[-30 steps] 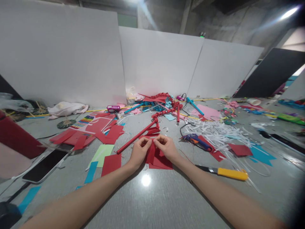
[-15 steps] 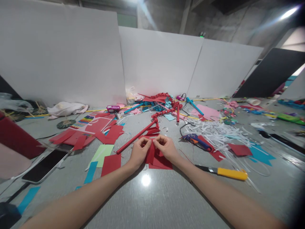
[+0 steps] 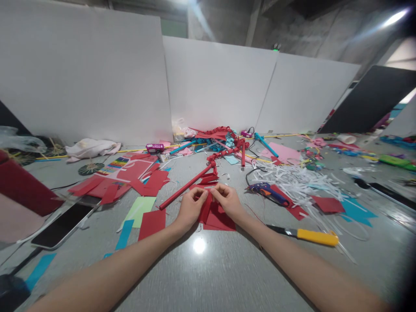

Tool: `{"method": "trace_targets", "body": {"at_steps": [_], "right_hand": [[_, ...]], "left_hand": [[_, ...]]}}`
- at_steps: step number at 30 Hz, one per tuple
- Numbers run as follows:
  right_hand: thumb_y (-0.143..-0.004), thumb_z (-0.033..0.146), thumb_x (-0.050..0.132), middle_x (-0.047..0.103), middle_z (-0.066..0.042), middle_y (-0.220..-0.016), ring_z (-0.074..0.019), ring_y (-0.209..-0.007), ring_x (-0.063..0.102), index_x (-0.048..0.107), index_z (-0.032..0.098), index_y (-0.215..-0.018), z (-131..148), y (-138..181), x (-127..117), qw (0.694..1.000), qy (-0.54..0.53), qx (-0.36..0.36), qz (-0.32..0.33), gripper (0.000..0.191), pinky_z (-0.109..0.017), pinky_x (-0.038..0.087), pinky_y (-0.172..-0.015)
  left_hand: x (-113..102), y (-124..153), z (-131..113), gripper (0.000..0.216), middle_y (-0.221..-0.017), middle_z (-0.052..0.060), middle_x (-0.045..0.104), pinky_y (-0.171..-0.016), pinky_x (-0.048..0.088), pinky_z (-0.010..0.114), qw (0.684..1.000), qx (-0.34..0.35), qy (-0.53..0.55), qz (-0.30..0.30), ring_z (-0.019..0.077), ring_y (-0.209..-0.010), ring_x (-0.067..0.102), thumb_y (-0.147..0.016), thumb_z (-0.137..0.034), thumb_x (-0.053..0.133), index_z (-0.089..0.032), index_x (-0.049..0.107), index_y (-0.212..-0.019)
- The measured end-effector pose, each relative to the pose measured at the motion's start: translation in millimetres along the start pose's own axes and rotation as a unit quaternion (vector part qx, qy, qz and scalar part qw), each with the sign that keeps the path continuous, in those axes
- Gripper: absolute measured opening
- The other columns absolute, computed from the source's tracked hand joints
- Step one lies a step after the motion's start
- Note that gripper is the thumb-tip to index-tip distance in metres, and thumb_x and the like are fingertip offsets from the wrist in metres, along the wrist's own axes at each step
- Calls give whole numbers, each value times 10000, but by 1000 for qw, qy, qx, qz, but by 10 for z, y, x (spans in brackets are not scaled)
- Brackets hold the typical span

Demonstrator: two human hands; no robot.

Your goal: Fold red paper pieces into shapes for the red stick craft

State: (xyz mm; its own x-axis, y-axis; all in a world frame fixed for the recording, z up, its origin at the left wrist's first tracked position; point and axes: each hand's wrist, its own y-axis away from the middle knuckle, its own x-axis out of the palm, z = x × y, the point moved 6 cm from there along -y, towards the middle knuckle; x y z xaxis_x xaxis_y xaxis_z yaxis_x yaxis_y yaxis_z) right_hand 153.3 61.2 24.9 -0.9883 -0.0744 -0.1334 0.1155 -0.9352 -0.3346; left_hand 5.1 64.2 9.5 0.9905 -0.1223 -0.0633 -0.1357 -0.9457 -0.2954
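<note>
Between my hands is a piece of red paper (image 3: 205,211), pinched near its upper edge. My left hand (image 3: 191,206) is closed, thumb against forefinger, on the left part of it. From the other side my right hand (image 3: 226,200) pinches the same paper, its fingertips close to the left ones. Beneath lie more red paper pieces (image 3: 221,221), partly covered by the hands. A red paper tube (image 3: 185,187) slants away just beyond my left hand, its far end meeting a folded red paper chain (image 3: 224,151).
Right of my hands lie a blue glue gun (image 3: 268,192), a yellow-handled utility knife (image 3: 316,237) and shredded white paper strips (image 3: 286,180). To the left are a phone (image 3: 66,225), a green paper sheet (image 3: 139,210) and red sheets (image 3: 130,171). White panels (image 3: 217,82) stand behind.
Almost nothing differs. Both hands keep their pinch on the red paper, with only a slight shift of the fingers and of the whole view.
</note>
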Motion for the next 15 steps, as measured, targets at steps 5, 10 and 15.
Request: {"method": "trace_targets", "body": {"at_steps": [5, 10, 15], "right_hand": [[-887, 520, 674, 591, 1, -699, -145, -630, 512, 648, 186, -787, -12, -24, -14, 1000, 2, -4, -9, 350, -265, 438, -612], [-876, 522, 687, 612, -4, -725, -152, -661, 531, 649, 187, -789, -100, -36, -6, 1000, 7, -1, -5, 348, -266, 445, -630], [-907, 498, 659, 635, -19, -762, -162, -691, 558, 659, 176, -820, -81, -40, -47, 999, 19, -7, -35, 334, -272, 455, -664]], "left_hand": [[12, -11, 7, 283, -857, 70, 734, -751, 477, 306, 1000, 1, -14, 8, 202, -781, 646, -892, -434, 657, -163, 727, -846], [29, -20, 26, 265, -842, 56, 722, -746, 478, 301, 1000, -5, -20, 10, 196, -777, 639, -898, -414, 645, -167, 713, -834], [77, -3, 18, 263, -807, 35, 697, -707, 456, 284, 999, -3, -29, 33, 177, -739, 605, -909, -403, 625, -163, 702, -833]]}}
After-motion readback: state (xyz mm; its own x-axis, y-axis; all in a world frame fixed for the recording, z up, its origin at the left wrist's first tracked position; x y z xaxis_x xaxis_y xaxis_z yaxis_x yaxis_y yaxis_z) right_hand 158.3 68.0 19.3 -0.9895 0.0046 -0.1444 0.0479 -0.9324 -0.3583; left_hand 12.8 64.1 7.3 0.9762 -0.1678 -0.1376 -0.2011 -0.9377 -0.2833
